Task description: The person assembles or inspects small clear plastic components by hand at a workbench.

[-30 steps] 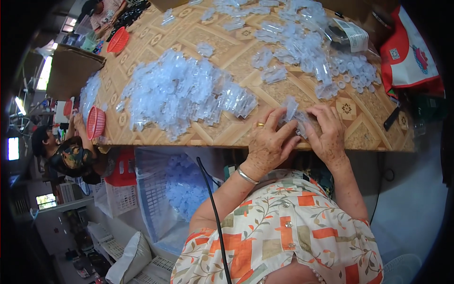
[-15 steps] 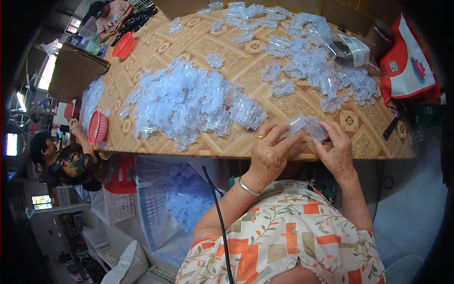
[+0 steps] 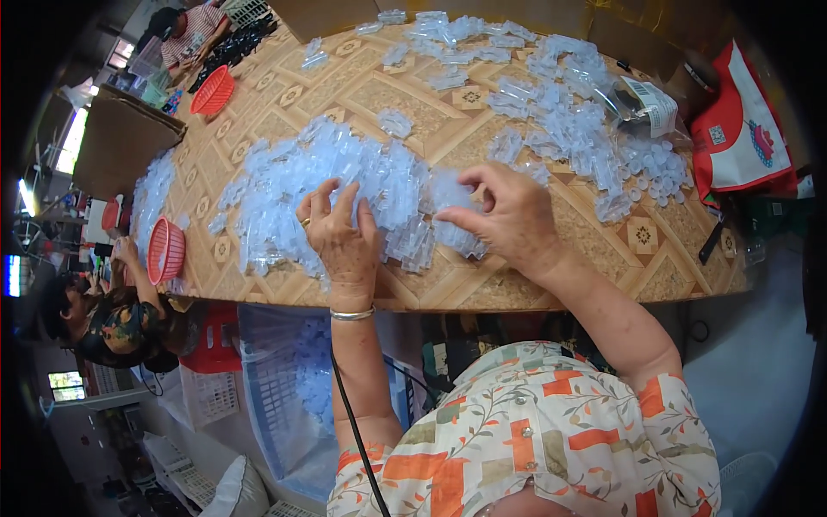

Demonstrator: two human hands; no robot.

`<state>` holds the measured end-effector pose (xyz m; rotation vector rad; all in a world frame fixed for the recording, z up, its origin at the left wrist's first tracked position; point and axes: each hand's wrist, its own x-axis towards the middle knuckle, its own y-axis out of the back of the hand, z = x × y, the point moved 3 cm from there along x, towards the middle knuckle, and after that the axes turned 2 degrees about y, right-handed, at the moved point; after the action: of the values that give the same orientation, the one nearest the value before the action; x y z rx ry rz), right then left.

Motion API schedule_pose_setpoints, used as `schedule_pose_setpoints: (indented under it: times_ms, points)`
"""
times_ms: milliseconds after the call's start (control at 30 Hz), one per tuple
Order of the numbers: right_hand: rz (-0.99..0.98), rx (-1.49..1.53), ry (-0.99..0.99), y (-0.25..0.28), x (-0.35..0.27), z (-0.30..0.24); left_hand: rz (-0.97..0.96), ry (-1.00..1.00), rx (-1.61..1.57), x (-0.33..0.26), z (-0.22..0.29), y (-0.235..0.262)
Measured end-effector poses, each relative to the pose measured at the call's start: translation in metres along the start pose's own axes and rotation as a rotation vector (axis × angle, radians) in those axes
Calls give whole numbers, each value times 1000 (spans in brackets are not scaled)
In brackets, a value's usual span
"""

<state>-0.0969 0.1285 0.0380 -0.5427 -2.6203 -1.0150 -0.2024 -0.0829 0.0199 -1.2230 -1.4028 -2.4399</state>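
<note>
A wide heap of small clear plastic pieces (image 3: 293,189) covers the middle of the patterned table. My left hand (image 3: 345,246) rests over the heap's near part, its fingers spread and nothing visibly gripped. At the heap's right edge, the thumb and forefinger of my right hand (image 3: 517,215) are closed around a frosted clear plastic piece (image 3: 446,189). That piece overlaps others there, so its exact shape is hard to make out.
More clear pieces (image 3: 577,129) and small round caps (image 3: 659,168) lie at the right, beside a bagged roll (image 3: 646,103) and a red-white bag (image 3: 745,129). Red baskets (image 3: 166,250) stand at the left. Below the table edge is a lined blue crate (image 3: 276,370). Two other people work at the left.
Both hands have left the near table edge, where they held clear pieces together. The left moved left onto the heap and spread its fingers; the right moved left to the heap's edge.
</note>
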Motion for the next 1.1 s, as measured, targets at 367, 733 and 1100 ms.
schedule_pose_setpoints:
  times_ms: [367, 733, 1100]
  points:
    - [-155, 18, 94, -27, 63, 2, 3, -74, -316, -36, 46, 28]
    - [-387, -459, 357, -67, 125, 73, -236, -103, -554, -86, 91, 14]
    - [-111, -385, 303, 75, -44, 48, -234, -193, -737, -92, 122, 9]
